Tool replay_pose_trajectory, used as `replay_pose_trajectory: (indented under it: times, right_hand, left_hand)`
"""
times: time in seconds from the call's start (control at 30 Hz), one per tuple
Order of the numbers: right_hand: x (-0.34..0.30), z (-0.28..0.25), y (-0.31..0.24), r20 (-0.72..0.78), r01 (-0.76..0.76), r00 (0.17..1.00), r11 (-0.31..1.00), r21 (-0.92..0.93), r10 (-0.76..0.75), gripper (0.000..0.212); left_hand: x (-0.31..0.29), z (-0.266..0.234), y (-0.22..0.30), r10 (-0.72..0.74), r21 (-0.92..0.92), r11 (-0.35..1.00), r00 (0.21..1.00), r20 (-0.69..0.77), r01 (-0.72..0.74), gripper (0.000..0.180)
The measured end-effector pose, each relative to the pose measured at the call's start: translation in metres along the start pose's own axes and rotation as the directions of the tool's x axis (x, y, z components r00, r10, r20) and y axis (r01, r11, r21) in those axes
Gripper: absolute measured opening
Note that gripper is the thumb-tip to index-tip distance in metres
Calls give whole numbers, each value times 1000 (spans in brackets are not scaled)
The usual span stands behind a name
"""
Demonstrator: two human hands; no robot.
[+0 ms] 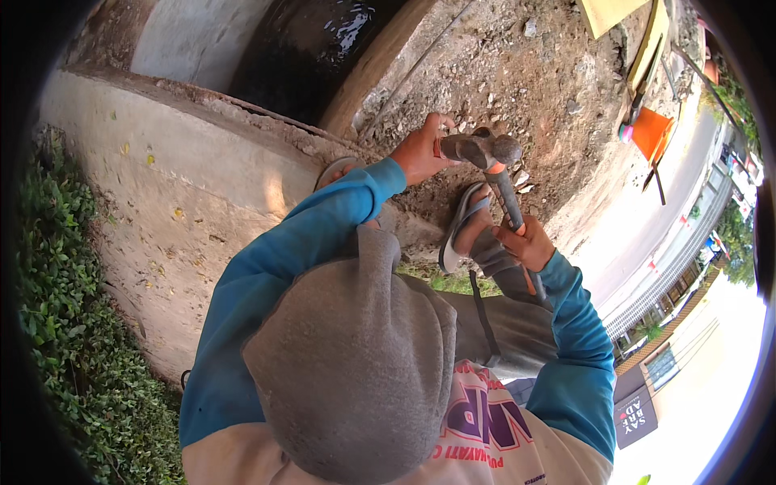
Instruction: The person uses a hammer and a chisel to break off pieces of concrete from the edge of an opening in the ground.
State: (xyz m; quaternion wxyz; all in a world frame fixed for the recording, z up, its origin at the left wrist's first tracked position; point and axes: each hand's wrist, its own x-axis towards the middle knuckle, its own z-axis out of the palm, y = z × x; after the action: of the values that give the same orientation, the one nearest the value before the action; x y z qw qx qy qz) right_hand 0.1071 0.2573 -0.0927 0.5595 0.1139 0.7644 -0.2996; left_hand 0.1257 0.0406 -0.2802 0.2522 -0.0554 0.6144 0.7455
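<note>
My right hand [527, 242] grips the grey and orange handle of a hammer [505, 198]. The metal hammer head [477, 148] is raised and overlaps the fingers of my left hand in the picture. My left hand [424, 152] is closed above the broken edge of the concrete. A small reddish-brown bit shows at its fingers, but the hammer head hides most of it, so I cannot make out what it is. Below both hands lies rough rubble ground [485, 93] with loose stones and crumbs. My sandalled foot [469, 218] stands just beneath the hammer.
A concrete wall [186, 133] runs at the left, with a channel of dark water [311, 48] beyond it. Green bushes [73, 323] grow at the far left. An orange flag [651, 133] and yellow sheets [610, 14] are at the upper right, near a road [687, 178].
</note>
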Motion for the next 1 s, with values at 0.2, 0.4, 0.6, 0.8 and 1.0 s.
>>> replay_pose_trajectory:
  times: [0.2, 0.4, 0.6, 0.8, 1.0]
  right_hand:
    - [-22, -13, -35, -41, -22, 999, 973, 230, 33, 23]
    - [-27, -24, -60, -293, 715, 698, 652, 253, -653, 20]
    - [5, -19, 3, 40, 102, 995, 903, -418, -94, 21]
    - [-1, -16, 12, -46, 92, 995, 996, -3, -92, 24]
    - [-39, -34, -22, -124, 375, 924, 921, 104, -362, 23]
  left_hand:
    - [-25, 12, 3, -26, 146, 989, 989, 143, 5, 51]
    - [-31, 5, 2, 53, 61, 997, 997, 53, -57, 48]
    - [-29, 19, -33, 126, 282, 946, 983, 133, -160, 57]
    - [-34, 28, -23, 108, 244, 956, 967, 229, -165, 68]
    - [-24, 4, -10, 42, 71, 996, 994, 106, -49, 60]
